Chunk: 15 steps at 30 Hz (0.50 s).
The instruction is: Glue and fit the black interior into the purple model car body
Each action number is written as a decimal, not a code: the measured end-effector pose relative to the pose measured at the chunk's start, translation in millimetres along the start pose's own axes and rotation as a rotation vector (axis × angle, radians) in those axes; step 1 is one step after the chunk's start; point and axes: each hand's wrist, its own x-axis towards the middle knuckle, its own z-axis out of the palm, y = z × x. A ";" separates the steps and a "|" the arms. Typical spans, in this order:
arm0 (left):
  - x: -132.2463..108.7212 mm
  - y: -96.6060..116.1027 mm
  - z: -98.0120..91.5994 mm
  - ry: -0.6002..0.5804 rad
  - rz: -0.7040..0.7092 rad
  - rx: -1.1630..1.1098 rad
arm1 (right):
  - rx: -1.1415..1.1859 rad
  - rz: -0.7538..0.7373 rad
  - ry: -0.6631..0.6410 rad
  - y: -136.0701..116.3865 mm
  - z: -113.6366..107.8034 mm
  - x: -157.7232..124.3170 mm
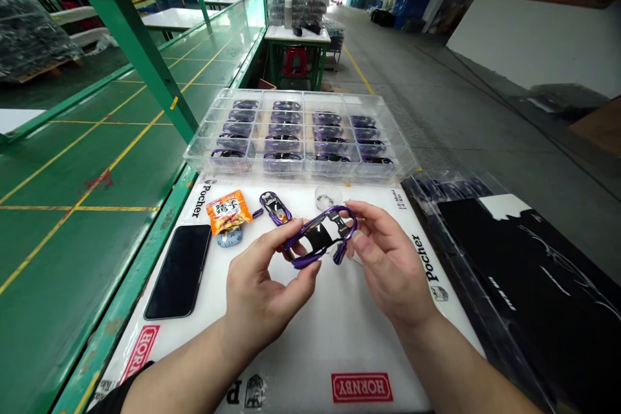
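Left hand (266, 278) and right hand (392, 265) hold a purple car shell (320, 236)
Fingers (291, 228) pinch its thin edges — a slip could crack it against the clear tray (301, 162) just ahead.

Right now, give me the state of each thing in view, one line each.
Purple model car body: lifted off the white mat.
Left hand: holding it.
Right hand: holding it.
Second purple body: lying on the mat.
Clear compartment tray: filled with purple bodies.
Phone: lying flat, screen dark.

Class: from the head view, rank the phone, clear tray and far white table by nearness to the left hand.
Left hand outward:
1. Black phone, left on the board.
2. Clear tray, ahead past the board.
3. White table, far ahead.
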 end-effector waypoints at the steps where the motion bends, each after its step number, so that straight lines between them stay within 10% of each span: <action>1: 0.2 0.4 0.3 -0.014 0.003 -0.005 | 0.002 -0.011 -0.021 0.1 -0.5 0.1; 15: 2.8 0.3 -1.8 -0.036 -0.078 0.012 | -0.220 -0.055 0.017 4.1 -2.0 1.3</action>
